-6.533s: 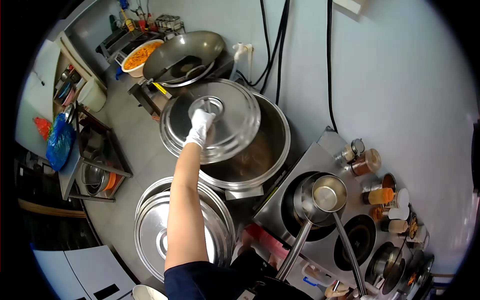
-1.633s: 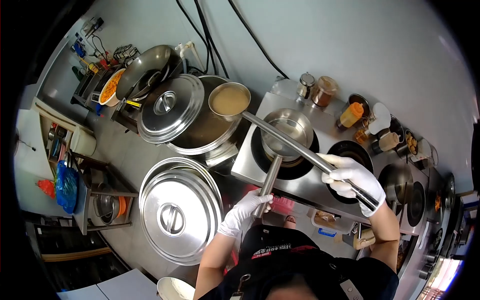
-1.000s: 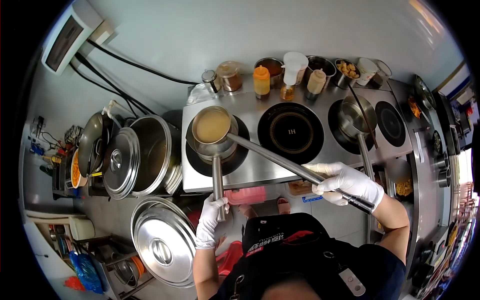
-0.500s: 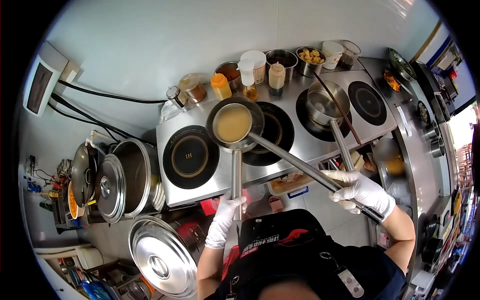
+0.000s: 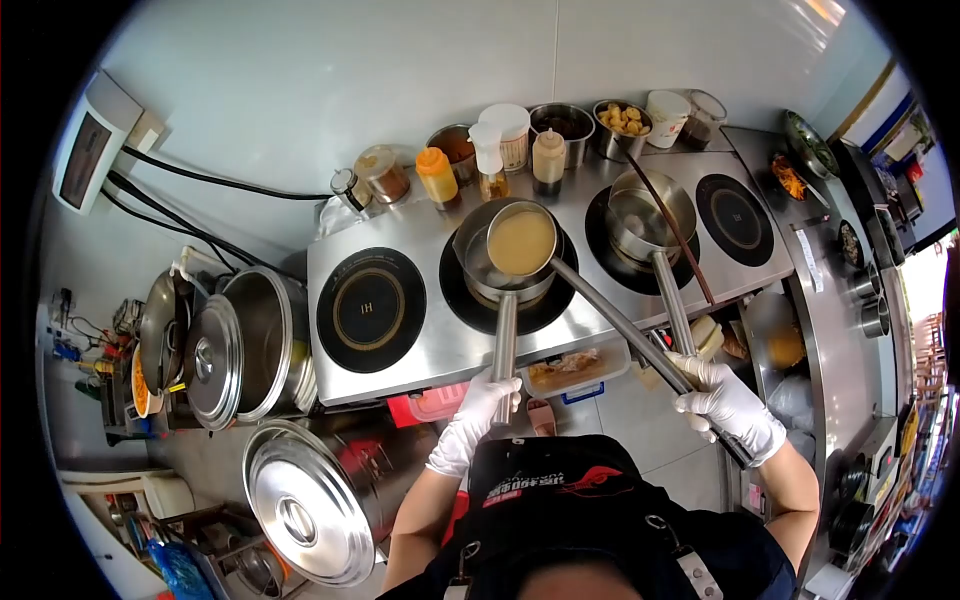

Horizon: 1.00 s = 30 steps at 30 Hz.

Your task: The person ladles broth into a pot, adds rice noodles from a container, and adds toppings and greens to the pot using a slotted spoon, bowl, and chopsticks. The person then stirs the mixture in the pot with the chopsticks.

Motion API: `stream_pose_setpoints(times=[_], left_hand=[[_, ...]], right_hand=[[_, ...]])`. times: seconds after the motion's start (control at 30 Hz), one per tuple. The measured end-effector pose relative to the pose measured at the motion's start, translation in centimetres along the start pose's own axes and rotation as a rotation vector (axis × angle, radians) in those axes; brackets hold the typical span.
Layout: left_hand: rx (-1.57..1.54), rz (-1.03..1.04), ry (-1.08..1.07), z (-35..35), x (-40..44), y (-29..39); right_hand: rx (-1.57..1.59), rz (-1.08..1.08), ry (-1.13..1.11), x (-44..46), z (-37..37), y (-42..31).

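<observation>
My gloved left hand is closed around the handle of a steel saucepan, which is over the second induction hob. In my gloved right hand is the long handle of a steel ladle. The ladle's bowl, filled with pale yellow-brown broth, is level above the saucepan's right side. What little shows of the saucepan's inside is bare metal. A second saucepan stands on the hob to the right, its handle end close to my right hand; a brown stick lies across it.
Squeeze bottles, tubs and a pot of yellowish chunks line the back of the counter. At left are a large open stockpot and a lidded pot. A plastic food box is below the counter's front edge.
The saucepan has shifted right, from between two hobs to over the second one. The ladle of broth has moved right too, from the saucepan's middle towards its right side.
</observation>
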<state>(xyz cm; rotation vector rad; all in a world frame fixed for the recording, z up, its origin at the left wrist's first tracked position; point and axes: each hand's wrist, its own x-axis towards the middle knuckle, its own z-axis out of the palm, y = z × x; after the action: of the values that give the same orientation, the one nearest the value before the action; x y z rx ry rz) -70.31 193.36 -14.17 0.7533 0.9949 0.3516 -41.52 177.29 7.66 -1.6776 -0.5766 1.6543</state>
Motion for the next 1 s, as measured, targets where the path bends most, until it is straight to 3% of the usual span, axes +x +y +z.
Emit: stream_pose_setpoints(times=[0.37, 0.63, 0.73, 0.8, 0.83, 0.9, 0.93, 1.0], left_hand=[[0.016, -0.027, 0.021, 0.9, 0.1, -0.2], [-0.033, -0.04, 0.007, 0.9, 0.3, -0.9], [-0.048, -0.035, -0.005, 1.1, -0.2, -0.3], [-0.04, -0.01, -0.035, 0.3, -0.3, -0.4], [0.13, 0.101, 0.042, -1.8, 1.5, -2.8], [0.182, 0.189, 0.165, -4.6, 1.7, -3.6], [0.07, 0.098, 0.184, -3.3, -1.2, 0.7], [0.079, 0.215, 0.315, -8.0, -0.3, -0.3]], right_hand=[[-0.138, -0.032, 0.031, 1.0, -0.5, 2.0], [-0.405, -0.038, 0.066, 2.2, -1.2, 4.7], [-0.758, -0.407, 0.159, 3.9, -2.4, 8.2], [-0.879, -0.458, 0.205, 4.0, -2.4, 9.0], [-0.908, -0.516, 0.224, 4.2, -2.4, 9.6], [-0.962, -0.638, 0.266, 5.1, -2.8, 11.2], [-1.004, -0.726, 0.285, 5.2, -2.6, 11.3], [-1.092, -0.646, 0.331, 4.9, -2.0, 11.5]])
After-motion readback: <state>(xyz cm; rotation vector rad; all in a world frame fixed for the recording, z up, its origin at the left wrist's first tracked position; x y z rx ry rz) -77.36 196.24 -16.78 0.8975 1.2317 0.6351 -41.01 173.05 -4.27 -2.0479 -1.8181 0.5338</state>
